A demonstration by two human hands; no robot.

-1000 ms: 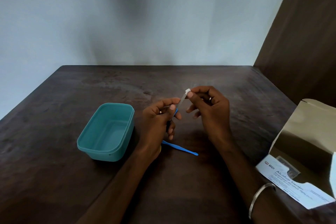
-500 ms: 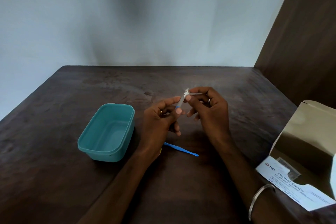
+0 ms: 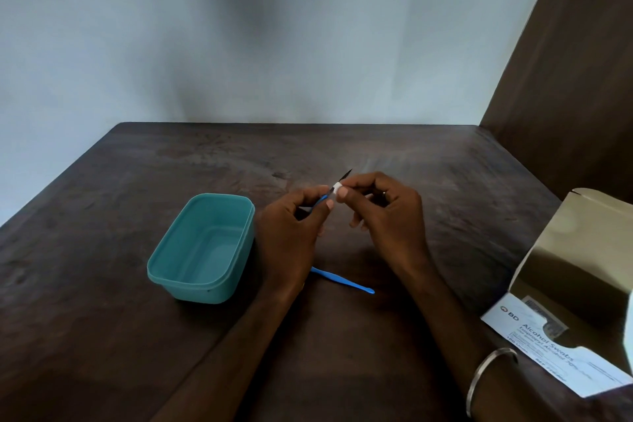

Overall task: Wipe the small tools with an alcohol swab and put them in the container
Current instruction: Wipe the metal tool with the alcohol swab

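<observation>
My left hand [image 3: 291,233] pinches a small tool [image 3: 322,199] by its blue handle, and its dark pointed tip sticks up to the right. My right hand [image 3: 387,216] holds a white alcohol swab [image 3: 337,188] folded around the tool's shaft, just below the tip. A second blue tool [image 3: 342,281] lies flat on the table under my hands. The teal container [image 3: 202,247] stands to the left of my left hand, with nothing visible inside.
An open cardboard box of alcohol swabs [image 3: 579,305] sits at the right edge, its printed flap folded toward me. The dark wooden table [image 3: 102,319] meets a pale wall at the back and a brown panel at the right.
The swab has slid down the tool's shaft toward my left hand, baring the dark tip that it covered before. Both hands stay in about the same place.
</observation>
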